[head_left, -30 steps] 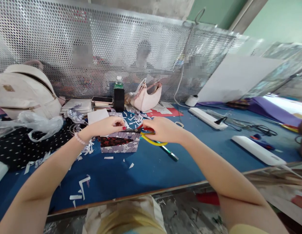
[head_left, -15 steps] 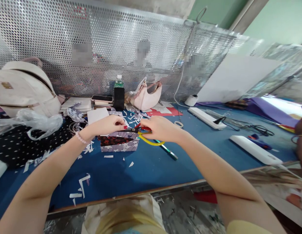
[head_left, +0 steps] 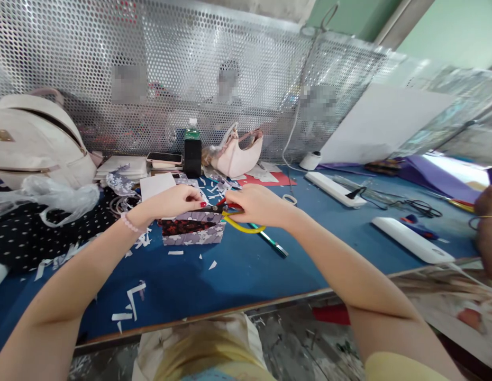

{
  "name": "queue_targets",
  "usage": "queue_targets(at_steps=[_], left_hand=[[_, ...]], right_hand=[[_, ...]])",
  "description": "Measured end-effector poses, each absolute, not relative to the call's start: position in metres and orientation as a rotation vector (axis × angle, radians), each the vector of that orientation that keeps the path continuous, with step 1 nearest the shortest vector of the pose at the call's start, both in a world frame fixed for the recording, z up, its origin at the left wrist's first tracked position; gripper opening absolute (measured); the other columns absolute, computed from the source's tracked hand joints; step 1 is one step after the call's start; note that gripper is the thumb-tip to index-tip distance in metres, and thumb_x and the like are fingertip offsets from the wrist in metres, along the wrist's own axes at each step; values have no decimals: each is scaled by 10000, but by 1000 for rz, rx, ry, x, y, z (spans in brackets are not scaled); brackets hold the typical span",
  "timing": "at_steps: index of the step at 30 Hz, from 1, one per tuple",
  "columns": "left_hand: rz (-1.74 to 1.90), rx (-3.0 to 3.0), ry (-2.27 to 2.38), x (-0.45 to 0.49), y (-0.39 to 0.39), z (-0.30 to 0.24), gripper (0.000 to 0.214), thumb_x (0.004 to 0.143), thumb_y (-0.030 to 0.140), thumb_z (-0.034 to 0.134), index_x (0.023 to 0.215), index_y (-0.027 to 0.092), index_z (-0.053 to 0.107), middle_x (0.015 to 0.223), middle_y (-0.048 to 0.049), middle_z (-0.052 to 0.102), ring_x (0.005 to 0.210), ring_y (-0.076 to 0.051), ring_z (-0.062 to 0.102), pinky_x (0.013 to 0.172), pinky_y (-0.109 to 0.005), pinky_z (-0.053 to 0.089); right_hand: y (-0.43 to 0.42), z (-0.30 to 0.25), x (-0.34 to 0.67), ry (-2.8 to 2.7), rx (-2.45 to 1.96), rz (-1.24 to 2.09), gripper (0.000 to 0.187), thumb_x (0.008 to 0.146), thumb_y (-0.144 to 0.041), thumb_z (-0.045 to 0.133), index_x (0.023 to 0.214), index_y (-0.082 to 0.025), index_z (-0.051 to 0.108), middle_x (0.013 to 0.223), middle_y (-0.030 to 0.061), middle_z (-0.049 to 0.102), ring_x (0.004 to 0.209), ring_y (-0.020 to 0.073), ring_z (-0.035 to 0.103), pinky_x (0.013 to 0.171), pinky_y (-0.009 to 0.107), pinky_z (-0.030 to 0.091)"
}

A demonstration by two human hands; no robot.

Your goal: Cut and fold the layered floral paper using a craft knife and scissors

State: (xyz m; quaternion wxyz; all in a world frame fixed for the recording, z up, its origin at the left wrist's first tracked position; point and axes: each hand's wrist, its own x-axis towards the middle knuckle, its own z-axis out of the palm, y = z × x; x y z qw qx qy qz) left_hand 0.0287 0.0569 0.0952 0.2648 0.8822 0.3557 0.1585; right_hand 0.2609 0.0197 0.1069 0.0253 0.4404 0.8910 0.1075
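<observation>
We saw the work partway along: the patterned box already stood formed on the blue tabletop, its faces covered in print, while the scissors lay along its upper edge, so trimming there looked unfinished to us. How much edge was left, we could not tell. Our right hand was closed around the scissors' red-and-yellow handles; our left hand had its fingers drawn narrowly together by the dark blades, though we could not make out what they pinched. The box was low and straight-sided, its mauve surface strewn with pale flowers around a dark red, wedge-shaped patch. Flat, sharp-cornered white scraps littered the table, and a slim, shiny green tool lay near the handles.
</observation>
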Motion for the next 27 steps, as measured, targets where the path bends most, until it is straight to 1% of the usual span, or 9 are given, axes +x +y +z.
queue_targets(at_steps=[5,10,15,20,27], left_hand=[[426,2387,972,29,56,95,250,871,347,540,754,150,641,645,14,575,577,-118,465,605,-244,371],[414,2396,977,31,55,95,259,885,355,523,777,152,641,677,9,597,603,-126,496,620,-246,384],[422,2408,984,31,54,94,266,894,355,504,830,151,662,754,-18,653,666,-148,557,653,-257,416],[433,2414,994,31,54,93,286,896,369,491,878,150,675,820,-36,686,719,-166,594,677,-267,440],[433,2415,989,33,52,94,283,893,367,491,841,151,666,818,-37,686,718,-169,600,671,-269,435]], right_hand=[[19,108,260,2697,1350,399,189,897,-359,598,880,-172,578,670,43,595,626,173,438,589,285,162],[19,105,269,2739,1388,317,213,886,-376,597,913,-165,596,737,60,633,651,174,475,591,273,194],[18,105,280,2747,1437,236,170,860,-339,613,882,-172,594,703,41,613,634,165,483,588,259,226],[18,103,283,2731,1449,280,141,857,-319,618,853,-185,577,691,27,586,631,164,477,580,249,230],[19,101,274,2759,1420,319,171,861,-349,608,863,-181,574,670,26,567,621,165,450,575,259,206]])
